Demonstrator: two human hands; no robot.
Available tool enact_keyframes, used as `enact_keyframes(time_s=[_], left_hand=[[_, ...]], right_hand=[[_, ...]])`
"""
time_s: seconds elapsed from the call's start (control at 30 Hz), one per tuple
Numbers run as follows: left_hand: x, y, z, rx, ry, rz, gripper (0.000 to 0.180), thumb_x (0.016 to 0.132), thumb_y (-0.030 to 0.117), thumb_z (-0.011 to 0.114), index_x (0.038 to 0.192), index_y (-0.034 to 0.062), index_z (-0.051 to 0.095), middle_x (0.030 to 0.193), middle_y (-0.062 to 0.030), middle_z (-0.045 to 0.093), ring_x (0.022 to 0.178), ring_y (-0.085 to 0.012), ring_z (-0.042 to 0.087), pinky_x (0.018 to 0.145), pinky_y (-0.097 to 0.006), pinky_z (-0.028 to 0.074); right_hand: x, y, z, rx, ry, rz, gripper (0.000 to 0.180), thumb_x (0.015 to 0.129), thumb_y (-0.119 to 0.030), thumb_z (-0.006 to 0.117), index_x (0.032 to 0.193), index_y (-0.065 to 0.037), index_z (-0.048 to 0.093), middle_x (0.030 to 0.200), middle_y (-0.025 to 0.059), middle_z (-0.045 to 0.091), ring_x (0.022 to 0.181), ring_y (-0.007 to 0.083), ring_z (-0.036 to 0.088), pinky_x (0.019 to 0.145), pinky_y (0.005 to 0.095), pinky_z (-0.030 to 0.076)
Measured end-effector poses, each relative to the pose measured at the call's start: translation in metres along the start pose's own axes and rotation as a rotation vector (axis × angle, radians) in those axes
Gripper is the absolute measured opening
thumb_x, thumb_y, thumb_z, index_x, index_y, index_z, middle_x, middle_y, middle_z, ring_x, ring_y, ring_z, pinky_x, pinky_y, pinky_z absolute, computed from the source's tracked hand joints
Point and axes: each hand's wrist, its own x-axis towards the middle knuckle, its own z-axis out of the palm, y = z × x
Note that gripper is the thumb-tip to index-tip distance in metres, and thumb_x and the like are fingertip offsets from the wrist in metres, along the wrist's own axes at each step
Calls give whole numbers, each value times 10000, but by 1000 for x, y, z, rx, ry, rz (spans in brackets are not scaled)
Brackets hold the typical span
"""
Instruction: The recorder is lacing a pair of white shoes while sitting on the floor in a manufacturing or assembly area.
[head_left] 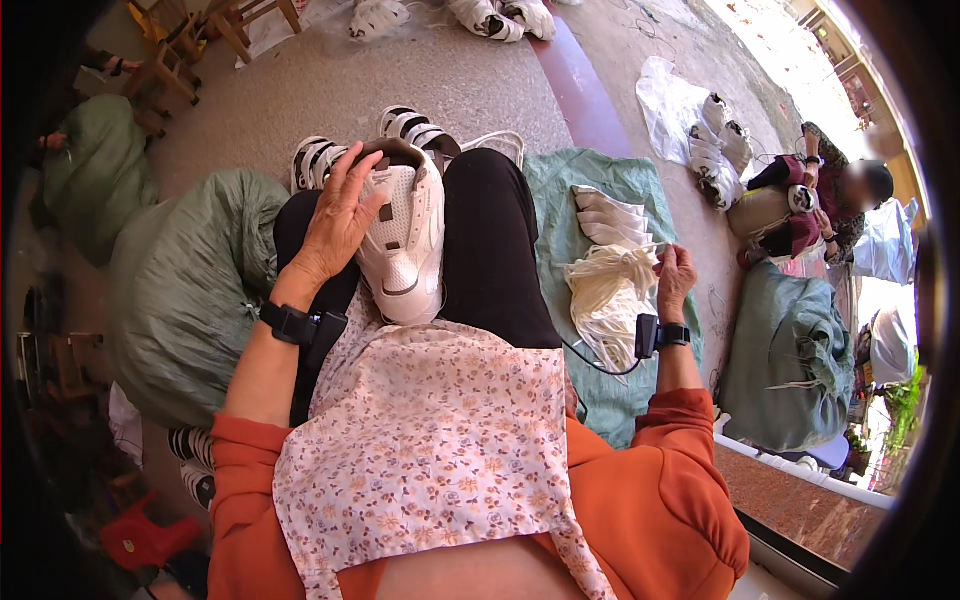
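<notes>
White leather sneaker (pixel 405 240) lies sole-down on your lap, your left hand (pixel 335 215) spread flat over its side. At three o'clock, your right hand (pixel 675 280) pinches a cream lace from the bundle of laces (pixel 605 290). Steady the shoe firmly; draw one lace free.

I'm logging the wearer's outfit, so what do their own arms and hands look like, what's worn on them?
Both hands are bare. Orange sleeves are pushed up to about the elbows. The left hand has a black wrist strap with a small black box; the right hand has a matching black band, with a thin dark cable running from it.
</notes>
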Motion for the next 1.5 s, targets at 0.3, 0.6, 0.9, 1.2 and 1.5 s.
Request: enact_keyframes(time_s=[0.3, 0.6, 0.9, 1.2, 1.5], left_hand=[[0, 0, 1, 6, 8, 14, 516, 990, 409, 447, 1414, 119, 398, 1513, -119, 263, 1398, -311, 275, 1134, -406, 260], [-2, 3, 2, -42, 7, -29, 500, 986, 401, 463, 1419, 158, 403, 1524, -108, 252, 1402, -302, 272, 1132, -408, 278], [-2, 1, 9, -50, -19, -40, 503, 989, 408, 450, 1421, 155, 400, 1530, -100, 237, 1416, -291, 243, 1146, -411, 252], [-2, -8, -3, 35, 26, 38, 467, 976, 275, 503, 1404, 111, 412, 1508, -129, 270, 1399, -307, 268, 1125, -395, 271], [-1, -7, 14, 35, 42, 91, 473, 956, 244, 539, 1387, 97, 408, 1482, -189, 262, 1379, -362, 285, 1109, -397, 306]], right_hand=[[31, -162, -60, 281, 251, -403, 145, 956, -147, 584, 966, -13, 639, 763, 40, 647, 600, 74, 585, 548, 199, 474], [72, -129, -85, 13, -465, 17, 170, 925, -165, 616, 949, -1, 651, 735, 60, 663, 623, 136, 657, 545, 244, 534], [-28, 59, -49, -137, -854, 636, 276, 831, -120, 658, 1067, 22, 635, 930, 141, 694, 789, 215, 702, 630, 324, 579], [-46, 97, 24, -66, -758, 581, 269, 820, -130, 583, 1043, 19, 613, 902, 109, 656, 741, 218, 664, 612, 340, 550], [-85, 147, 75, -850, -1110, -414, 718, 686, 110, 562, 1349, -106, 391, 1529, 145, 254, 1103, 402, 563, 877, 473, 499]])
